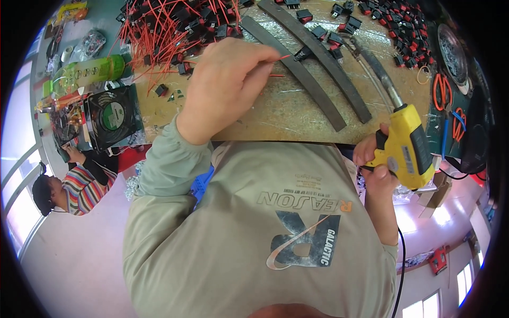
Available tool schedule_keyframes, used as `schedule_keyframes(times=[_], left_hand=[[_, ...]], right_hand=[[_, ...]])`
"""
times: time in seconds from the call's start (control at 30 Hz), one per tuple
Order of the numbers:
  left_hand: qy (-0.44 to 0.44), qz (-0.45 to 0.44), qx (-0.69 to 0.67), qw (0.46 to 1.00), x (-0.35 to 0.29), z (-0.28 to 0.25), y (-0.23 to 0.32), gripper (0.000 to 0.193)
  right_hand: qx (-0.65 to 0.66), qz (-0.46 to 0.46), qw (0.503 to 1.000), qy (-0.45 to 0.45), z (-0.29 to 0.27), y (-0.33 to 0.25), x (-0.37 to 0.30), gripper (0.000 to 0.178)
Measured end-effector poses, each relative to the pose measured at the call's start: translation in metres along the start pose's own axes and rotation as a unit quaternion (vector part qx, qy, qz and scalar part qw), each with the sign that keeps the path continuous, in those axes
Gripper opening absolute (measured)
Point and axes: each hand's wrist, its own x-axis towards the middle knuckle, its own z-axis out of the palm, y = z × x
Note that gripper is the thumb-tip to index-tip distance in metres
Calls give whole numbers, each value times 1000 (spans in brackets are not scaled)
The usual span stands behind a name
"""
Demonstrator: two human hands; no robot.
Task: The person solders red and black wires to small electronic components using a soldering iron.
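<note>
My left hand (pixel 225 79) reaches over the wooden board, thumb and fingers pinched on a thin red wire (pixel 286 56). The wire's free end points toward a black rocker switch (pixel 303 53) set between two curved dark metal bars (pixel 318 93). Whether wire and switch touch, I cannot tell. In my right hand (pixel 374 161) is a yellow soldering gun (pixel 405 146), gripped by its handle at the board's right front. Its long barrel and thin feed tube slant up to the far ends of the bars. More black and red switches (pixel 319 33) sit along the bars.
Switches with red wires (pixel 180 24) are heaped at the far left, loose switches (pixel 405 34) at the far right. A fan (pixel 110 117) and green bottle (pixel 90 72) stand left. Orange-handled pliers (pixel 441 91) and a round dish (pixel 453 55) lie right. Another person (pixel 85 185) works at left.
</note>
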Motion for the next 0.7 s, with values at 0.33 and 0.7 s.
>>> schedule_keyframes(times=[0.33, 0.7], left_hand=[[108, -3, -36, 993, 4, 35, 6, 10], [129, 3, -13, 992, 1, 38, 6, 9]], right_hand=[[8, 46, 997, -64, 9, 15, -17, 75], [35, 22, 997, -72, 3, 29, -18, 32]])
